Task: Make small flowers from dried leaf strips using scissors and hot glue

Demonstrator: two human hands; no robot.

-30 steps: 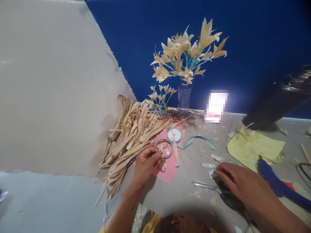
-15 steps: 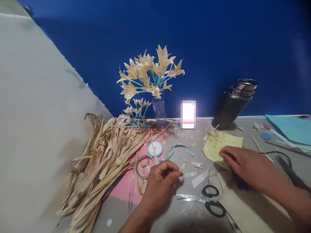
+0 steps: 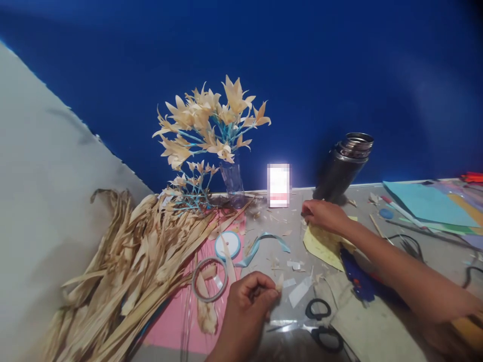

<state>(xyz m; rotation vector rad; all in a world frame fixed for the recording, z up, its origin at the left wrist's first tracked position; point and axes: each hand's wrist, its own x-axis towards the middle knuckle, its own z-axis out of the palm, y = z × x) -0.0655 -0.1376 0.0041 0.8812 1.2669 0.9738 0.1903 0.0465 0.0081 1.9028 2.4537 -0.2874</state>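
The left hand (image 3: 249,311) pinches a husk piece (image 3: 279,283), left of a white strip (image 3: 301,293). The right hand (image 3: 320,213) curls by the yellow paper (image 3: 319,245), farther right; whether it grips anything, I cannot tell. Scissors (image 3: 332,342) lie near right, tape (image 3: 194,281) left, flowers (image 3: 236,95) far left.

Pale husk sliver (image 3: 279,283) — small, in left fingers (image 3: 269,297)

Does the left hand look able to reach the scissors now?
Probably yes: the black-handled scissors lie beside the left hand with nothing visible between, though it seems to pinch a small husk piece.
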